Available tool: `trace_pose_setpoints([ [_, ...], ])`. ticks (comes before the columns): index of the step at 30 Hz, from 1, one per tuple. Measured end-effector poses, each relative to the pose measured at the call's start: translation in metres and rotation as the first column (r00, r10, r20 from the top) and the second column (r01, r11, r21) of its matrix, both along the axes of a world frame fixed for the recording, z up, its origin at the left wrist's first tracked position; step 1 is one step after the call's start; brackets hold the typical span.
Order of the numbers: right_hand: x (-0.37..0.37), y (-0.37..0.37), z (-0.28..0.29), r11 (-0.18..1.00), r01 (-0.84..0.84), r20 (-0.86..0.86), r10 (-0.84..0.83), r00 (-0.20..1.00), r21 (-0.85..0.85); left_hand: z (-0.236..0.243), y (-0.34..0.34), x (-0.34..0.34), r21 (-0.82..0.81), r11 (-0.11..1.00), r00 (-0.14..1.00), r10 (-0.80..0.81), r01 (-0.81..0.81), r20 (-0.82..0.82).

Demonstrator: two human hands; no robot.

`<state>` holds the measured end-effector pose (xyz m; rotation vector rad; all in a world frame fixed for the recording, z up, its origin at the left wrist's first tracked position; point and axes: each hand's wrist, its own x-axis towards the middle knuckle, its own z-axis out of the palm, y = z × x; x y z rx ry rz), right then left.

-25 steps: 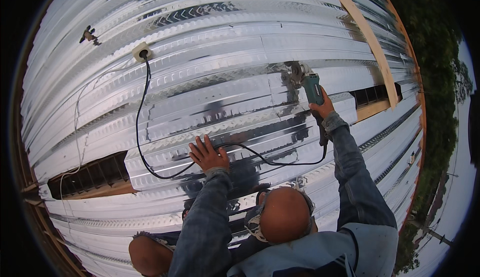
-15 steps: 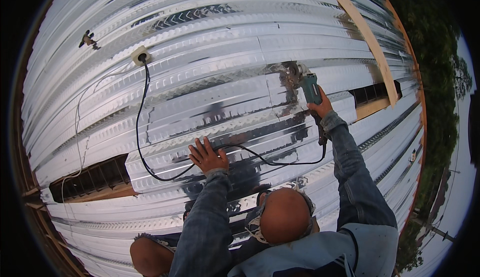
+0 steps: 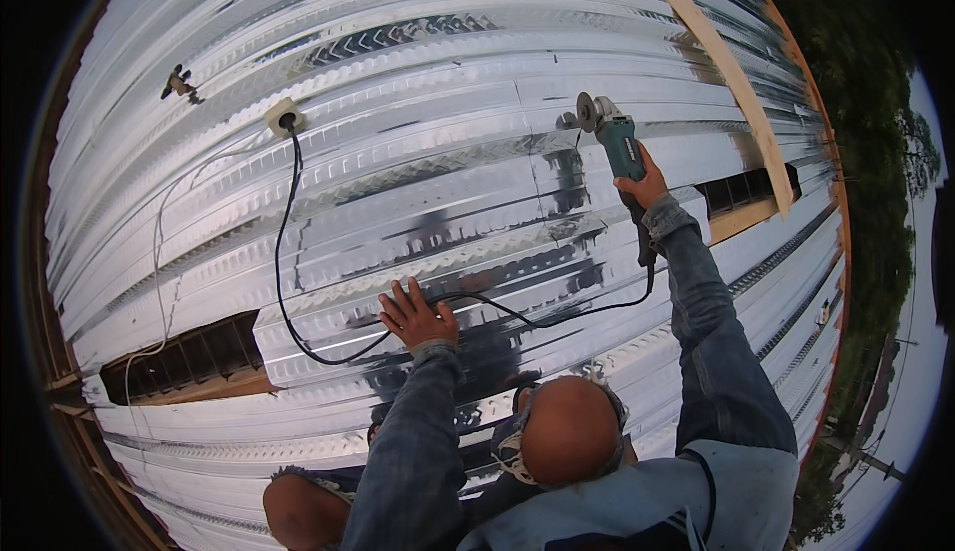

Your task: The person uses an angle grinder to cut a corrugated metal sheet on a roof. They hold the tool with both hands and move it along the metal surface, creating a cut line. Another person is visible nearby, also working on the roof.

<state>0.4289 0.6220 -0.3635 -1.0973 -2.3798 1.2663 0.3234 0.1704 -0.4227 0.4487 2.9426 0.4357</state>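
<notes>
My right hand (image 3: pixel 645 181) is wrapped round the body of a green and black angle grinder (image 3: pixel 624 151), arm stretched forward. Its cutting disc (image 3: pixel 585 112) stands on edge close above the shiny ribbed metal sheet (image 3: pixel 477 168); whether it touches cannot be told. A thin dark cut line runs down the sheet to the left of the disc. My left hand (image 3: pixel 419 316) lies flat on the sheet, fingers spread, beside the grinder's black cord (image 3: pixel 537 324). That cord loops left and up to a pale socket box (image 3: pixel 285 117) resting on the metal.
Dark rectangular openings (image 3: pixel 189 357) show at the left and right of the sheet, with wood beneath. A wooden plank (image 3: pixel 724 64) lies across the far right. A small dark tool (image 3: pixel 179 82) rests at the far left. Beyond the right roof edge (image 3: pixel 842 223) stand trees.
The grinder has moved a little away from me and its disc is tilted up, clear of where it met the sheet. My left hand stays in place on the metal.
</notes>
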Motion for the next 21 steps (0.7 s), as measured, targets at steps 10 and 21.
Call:
trace_pose_setpoints([
  [10,-0.002,-0.001,0.015,0.994,0.019,-0.021,-0.022,1.0,-0.105,-0.002,-0.001,0.0,0.033,0.999,0.999,-0.011,0.013,-0.049],
  [21,0.008,0.001,0.011,0.998,-0.041,-0.004,0.04,0.999,-0.049,-0.006,-0.001,0.001,0.008,0.999,0.996,-0.032,0.032,-0.087],
])
